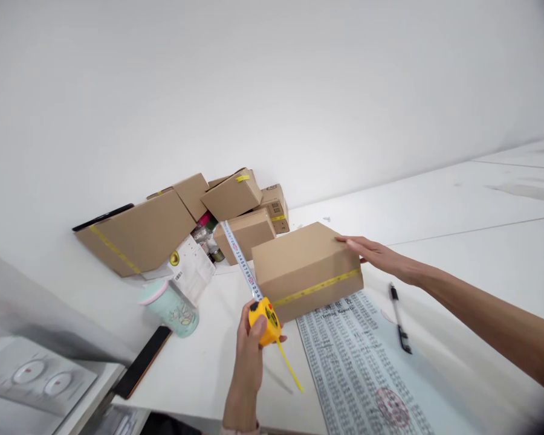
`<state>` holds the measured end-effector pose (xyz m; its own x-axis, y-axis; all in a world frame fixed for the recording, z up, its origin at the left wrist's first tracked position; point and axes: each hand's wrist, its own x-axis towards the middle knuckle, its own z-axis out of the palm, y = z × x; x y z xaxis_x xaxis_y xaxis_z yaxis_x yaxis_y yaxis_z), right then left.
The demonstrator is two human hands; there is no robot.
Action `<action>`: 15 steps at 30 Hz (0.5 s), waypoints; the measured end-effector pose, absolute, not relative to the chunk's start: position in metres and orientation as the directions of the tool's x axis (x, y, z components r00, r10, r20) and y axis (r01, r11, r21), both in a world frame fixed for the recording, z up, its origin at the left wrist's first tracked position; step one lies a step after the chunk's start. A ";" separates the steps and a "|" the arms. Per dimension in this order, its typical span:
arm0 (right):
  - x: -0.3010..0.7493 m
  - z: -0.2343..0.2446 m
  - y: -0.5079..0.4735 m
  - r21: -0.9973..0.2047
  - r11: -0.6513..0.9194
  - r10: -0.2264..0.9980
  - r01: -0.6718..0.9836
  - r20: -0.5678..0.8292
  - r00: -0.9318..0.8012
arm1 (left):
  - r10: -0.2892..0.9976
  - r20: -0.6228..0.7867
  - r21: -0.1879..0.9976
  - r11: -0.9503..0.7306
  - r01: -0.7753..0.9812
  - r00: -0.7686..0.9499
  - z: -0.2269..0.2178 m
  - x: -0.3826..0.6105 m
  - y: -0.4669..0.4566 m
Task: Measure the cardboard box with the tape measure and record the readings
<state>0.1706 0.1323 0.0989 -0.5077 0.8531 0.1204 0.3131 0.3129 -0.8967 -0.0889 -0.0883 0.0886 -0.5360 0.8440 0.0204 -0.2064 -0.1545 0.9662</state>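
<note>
My left hand (252, 338) is closed round a yellow tape measure (265, 320), thumb on its face. Its white blade (242, 260) sticks out up and to the left, beside the left end of a cardboard box (306, 266). From the case a yellow strap (290, 365) hangs down. The box has a strip of yellow tape along its near side and sits at the top of a printed blue sheet (362, 356). At the box's right end rests my right hand (376, 257), fingers stretched out on its edge and not wrapped round it.
Several cardboard boxes (233, 196) are stacked by the wall, with small jars (215, 251) among them. A mint tumbler (174, 308) and a dark phone-like slab (142, 362) stand to the left. A black-capped pen (399, 317) lies at right. A white appliance with knobs (36, 377) fills the lower left.
</note>
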 end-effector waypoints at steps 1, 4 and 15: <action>0.166 0.108 0.130 -0.861 0.379 0.848 0.338 0.178 -0.499 | 0.847 0.059 0.962 -0.189 -0.196 -0.528 0.098 -0.093 -0.085; 0.156 0.138 0.127 -0.760 0.521 0.820 0.388 0.321 -0.473 | 0.852 0.153 0.953 -0.261 -0.154 -0.501 0.127 -0.107 -0.078; 0.140 0.157 0.149 -0.496 0.715 0.699 0.492 0.507 -0.505 | 0.838 0.132 0.976 -0.203 -0.078 -0.529 0.128 -0.072 -0.102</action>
<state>0.1397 0.1486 0.1565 -0.5051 0.6988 0.5065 0.4918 0.7153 -0.4964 -0.0722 -0.1023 0.1283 -0.5288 0.8385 0.1318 -0.0778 -0.2025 0.9762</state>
